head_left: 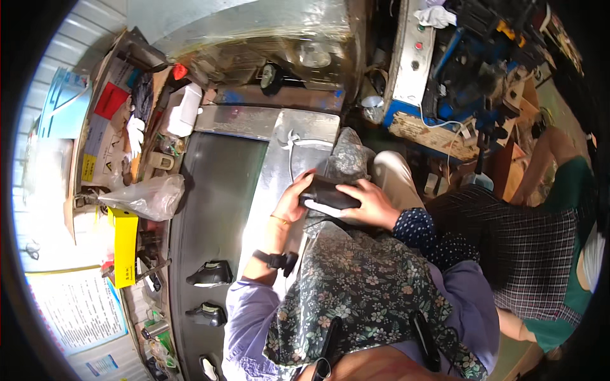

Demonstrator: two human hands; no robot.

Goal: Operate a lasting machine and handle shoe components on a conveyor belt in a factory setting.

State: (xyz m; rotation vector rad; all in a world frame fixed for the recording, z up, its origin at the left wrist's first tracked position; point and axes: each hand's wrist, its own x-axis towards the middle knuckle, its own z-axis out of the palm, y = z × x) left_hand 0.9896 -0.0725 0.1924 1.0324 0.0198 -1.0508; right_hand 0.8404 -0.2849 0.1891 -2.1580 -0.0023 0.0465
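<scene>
Indoors, both hands' fingers (351, 190) clamped on black shoe (329, 193), grey belt (219, 184) alongside, ribbed wall (89, 28)

Black shoe (326, 192), perhaps white-edged — dark floral apron (362, 286).

The left hand (292, 200) and right hand (375, 204) held a black shoe (327, 192) over the floral apron's lap (346, 238); more dark shoes (215, 273) lay leftward on a conveyor belt (219, 190).

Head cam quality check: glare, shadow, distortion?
Head view: glare whites out the metal strip beside the left hand; wall notice very bright; held black item shows little surface detail; machine upper right partly shadowed; fisheye bends the belt edges, corners black.
</scene>
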